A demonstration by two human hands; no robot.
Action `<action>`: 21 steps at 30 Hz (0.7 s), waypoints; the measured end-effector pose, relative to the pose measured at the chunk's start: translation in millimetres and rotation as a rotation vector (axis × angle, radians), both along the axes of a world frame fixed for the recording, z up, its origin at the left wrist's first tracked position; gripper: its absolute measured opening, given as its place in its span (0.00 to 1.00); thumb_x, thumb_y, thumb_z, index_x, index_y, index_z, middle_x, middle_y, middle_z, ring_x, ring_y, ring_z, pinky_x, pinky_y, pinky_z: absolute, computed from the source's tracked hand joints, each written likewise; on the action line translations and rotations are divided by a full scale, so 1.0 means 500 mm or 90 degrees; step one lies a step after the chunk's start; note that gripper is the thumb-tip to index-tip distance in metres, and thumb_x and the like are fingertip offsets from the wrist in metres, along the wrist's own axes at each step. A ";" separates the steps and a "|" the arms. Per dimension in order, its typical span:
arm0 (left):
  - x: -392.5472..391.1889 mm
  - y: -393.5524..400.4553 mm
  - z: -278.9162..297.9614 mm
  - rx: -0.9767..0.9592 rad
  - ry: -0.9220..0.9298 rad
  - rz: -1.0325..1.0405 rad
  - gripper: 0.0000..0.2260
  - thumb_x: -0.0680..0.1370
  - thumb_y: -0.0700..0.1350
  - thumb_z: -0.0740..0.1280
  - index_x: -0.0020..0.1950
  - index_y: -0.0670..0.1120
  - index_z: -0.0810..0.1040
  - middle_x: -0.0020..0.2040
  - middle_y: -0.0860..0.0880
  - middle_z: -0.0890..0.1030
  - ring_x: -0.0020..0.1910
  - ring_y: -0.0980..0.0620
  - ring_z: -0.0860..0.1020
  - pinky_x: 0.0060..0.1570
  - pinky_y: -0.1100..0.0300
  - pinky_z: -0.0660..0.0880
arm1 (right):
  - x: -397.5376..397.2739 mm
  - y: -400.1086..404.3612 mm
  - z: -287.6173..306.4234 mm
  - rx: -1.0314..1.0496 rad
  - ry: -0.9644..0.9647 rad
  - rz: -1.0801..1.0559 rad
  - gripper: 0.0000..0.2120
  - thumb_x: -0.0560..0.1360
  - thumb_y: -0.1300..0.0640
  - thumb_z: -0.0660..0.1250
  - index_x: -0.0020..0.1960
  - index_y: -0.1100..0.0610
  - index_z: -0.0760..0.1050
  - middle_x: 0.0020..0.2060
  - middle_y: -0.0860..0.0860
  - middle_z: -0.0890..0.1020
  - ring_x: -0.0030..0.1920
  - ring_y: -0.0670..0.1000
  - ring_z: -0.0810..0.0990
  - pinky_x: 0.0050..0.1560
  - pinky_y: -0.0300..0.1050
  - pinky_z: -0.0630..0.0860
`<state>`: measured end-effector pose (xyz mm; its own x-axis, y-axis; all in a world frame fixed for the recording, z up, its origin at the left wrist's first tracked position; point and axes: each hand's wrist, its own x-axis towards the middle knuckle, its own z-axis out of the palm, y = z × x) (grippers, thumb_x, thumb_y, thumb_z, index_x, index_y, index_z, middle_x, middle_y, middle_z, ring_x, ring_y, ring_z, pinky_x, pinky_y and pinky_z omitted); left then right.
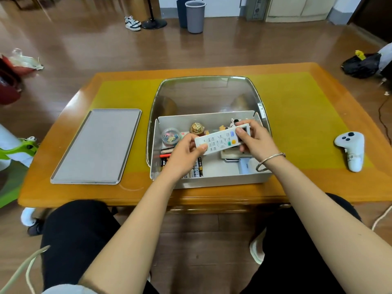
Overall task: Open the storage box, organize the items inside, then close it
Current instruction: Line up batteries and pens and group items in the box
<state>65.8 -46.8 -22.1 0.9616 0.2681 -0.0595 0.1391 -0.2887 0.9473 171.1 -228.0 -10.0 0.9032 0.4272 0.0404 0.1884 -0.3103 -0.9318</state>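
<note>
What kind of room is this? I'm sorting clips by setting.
Probably a home living room: a low wooden table on wood flooring, sneakers and bins by the far wall, and both hands holding a remote over a box of household odds and ends.

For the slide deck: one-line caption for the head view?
Both hands, left and right, hold a white remote over the open storage box, tray alongside.
</note>
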 end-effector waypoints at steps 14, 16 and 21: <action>0.019 0.011 0.018 0.265 0.061 -0.021 0.11 0.80 0.49 0.64 0.59 0.46 0.75 0.58 0.47 0.79 0.47 0.55 0.76 0.35 0.67 0.71 | 0.011 0.048 0.056 -0.080 -0.104 0.116 0.17 0.75 0.67 0.66 0.62 0.57 0.73 0.46 0.53 0.78 0.38 0.47 0.73 0.44 0.38 0.75; 0.016 0.020 0.011 0.296 0.089 0.026 0.12 0.80 0.49 0.64 0.61 0.45 0.74 0.60 0.47 0.79 0.46 0.55 0.75 0.32 0.68 0.68 | 0.026 0.042 0.036 -0.125 -0.106 0.037 0.16 0.74 0.63 0.67 0.62 0.58 0.74 0.45 0.54 0.79 0.35 0.46 0.72 0.44 0.35 0.73; 0.016 0.025 -0.004 0.354 0.142 0.078 0.14 0.80 0.49 0.64 0.63 0.44 0.73 0.60 0.45 0.79 0.54 0.47 0.78 0.36 0.61 0.71 | 0.030 0.030 -0.020 -0.461 -0.359 0.067 0.11 0.73 0.52 0.69 0.55 0.51 0.79 0.52 0.49 0.81 0.56 0.54 0.75 0.57 0.50 0.69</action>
<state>73.8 -34.0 -24.0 0.9024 0.4242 -0.0753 0.3797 -0.7007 0.6040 186.0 -212.9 -20.2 0.7860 0.5990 0.1529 0.6158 -0.7367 -0.2795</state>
